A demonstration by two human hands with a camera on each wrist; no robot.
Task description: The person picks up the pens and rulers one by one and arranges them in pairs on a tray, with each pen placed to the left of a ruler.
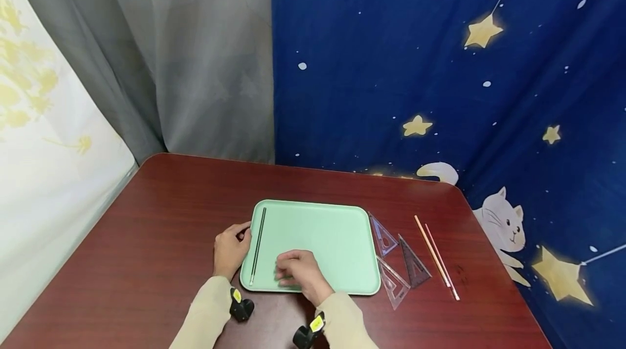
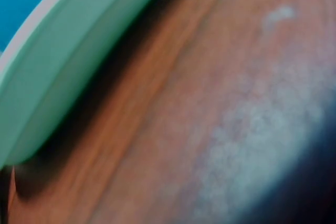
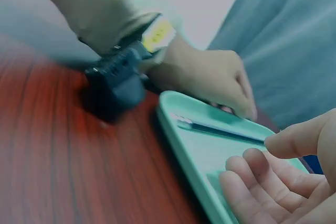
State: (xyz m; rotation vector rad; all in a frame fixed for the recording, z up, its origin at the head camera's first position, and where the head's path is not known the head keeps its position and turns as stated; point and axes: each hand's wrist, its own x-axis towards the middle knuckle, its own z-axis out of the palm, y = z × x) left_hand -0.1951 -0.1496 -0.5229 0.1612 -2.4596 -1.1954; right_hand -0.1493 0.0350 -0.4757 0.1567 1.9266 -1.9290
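Observation:
A light green tray (image 1: 318, 245) lies on the table, and a slim black pencil (image 1: 257, 245) rests inside along its left side. My left hand (image 1: 232, 248) is at the tray's left edge, fingers curled and holding the rim; in the right wrist view that left hand (image 3: 215, 77) also lies against the rim. Over the front part of the tray, my right hand (image 1: 300, 272) hovers with loosely bent fingers and nothing between them. The right wrist view shows its fingers (image 3: 262, 187) apart from the thumb, with the pencil (image 3: 226, 132) beyond.
Right of the tray lie a blue set square (image 1: 384, 237), a clear set square (image 1: 394, 284) and a dark set square (image 1: 414, 265). Farther right are a yellowish pencil (image 1: 430, 245) and a pinkish pencil (image 1: 442, 262). Curtains stand behind the table (image 1: 171, 218).

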